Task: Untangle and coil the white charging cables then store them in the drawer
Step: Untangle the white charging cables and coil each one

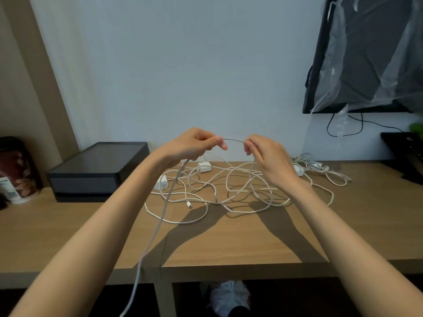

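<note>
- Nearest the camera, at the bottom edge, one white cable strand (148, 248) hangs past the front of the worktop (229, 243) and runs out of view; I cannot see its lower end or whether a plug is on it.
- Up from there, that strand rises into my left hand (194, 145), whose fingers (219, 143) are closed around it. A short arc of the same cable bridges to my right hand (267, 156), where thumb and forefinger pinch it.
- I judge this as the very start: one cable is being drawn out, and I see no finished coil anywhere.
- Below and beyond the hands, the tangle of white cables (229, 191) lies spread on the worktop, loops crossing one another, with a loose connector tip (189, 204) and small white chargers (203, 167) among them. How many separate cables there are I cannot tell.
- Behind my right hand, a second smaller bunch of cables (320, 170) is partly hidden by the wrist.
- Far left, a dark box (96, 170) sits on the worktop against the wall; I take it for the drawer unit, and it looks shut. Nothing is stored yet, as far as I can judge.
- Everything remains: separating, coiling, opening the drawer, stowing.
</note>
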A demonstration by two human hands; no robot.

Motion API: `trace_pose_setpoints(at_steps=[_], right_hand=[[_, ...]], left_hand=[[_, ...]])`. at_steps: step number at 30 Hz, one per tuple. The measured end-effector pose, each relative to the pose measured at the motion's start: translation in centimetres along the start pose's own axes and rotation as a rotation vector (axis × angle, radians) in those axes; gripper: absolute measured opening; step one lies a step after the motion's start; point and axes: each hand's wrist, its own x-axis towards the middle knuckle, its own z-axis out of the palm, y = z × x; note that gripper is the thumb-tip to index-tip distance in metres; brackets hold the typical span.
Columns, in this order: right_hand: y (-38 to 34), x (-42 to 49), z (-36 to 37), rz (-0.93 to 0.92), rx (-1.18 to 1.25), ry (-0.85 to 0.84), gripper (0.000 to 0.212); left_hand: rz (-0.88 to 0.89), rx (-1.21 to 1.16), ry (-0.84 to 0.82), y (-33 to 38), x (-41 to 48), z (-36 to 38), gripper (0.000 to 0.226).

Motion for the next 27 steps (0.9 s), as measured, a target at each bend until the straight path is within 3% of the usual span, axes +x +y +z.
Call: trace_pose_setpoints(at_steps=[5, 10, 12, 15, 17, 20, 24, 27], right_hand=[[2.4, -0.9, 0.0, 0.345, 0.299, 0.117, 0.027], [4.0, -2.2, 0.7, 0.395, 0.347, 0.014, 0.024], [4.4, -2.9, 1.3, 0.448, 0.335, 0.110, 0.031], [4.8, -4.2, 1.6, 0.555, 0.309, 0.277, 0.021], [5.4, -5.0, 2.1, 0.547, 0.270, 0.086, 0.011], [5.5, -5.8, 3.1, 0.482, 0.211, -0.239, 0.015], [5.4, -5.1, 5.4, 0.606, 0.219, -0.337, 0.026], [5.8, -4.4, 7.3, 0.775, 0.328, -0.299, 0.013]], left_hand=[[0.009, -0.007, 0.322, -3.4, -0.7, -1.1, 0.023], [0.070, 0.061, 0.467, -4.3, 0.1, -0.5, 0.018], [0.089, 0.153, 0.519, -4.0, 1.0, 0.3, 0.022], [0.117, 0.299, 0.635, -4.1, 1.9, 0.8, 0.024], [0.126, 0.375, 0.671, -4.5, 2.3, 1.1, 0.024], [0.136, 0.449, 0.660, -5.0, 2.4, 1.7, 0.024], [0.147, 0.501, 0.633, -6.0, 2.5, 2.2, 0.024], [0.140, 0.509, 0.624, -6.5, 2.5, 2.1, 0.023]])
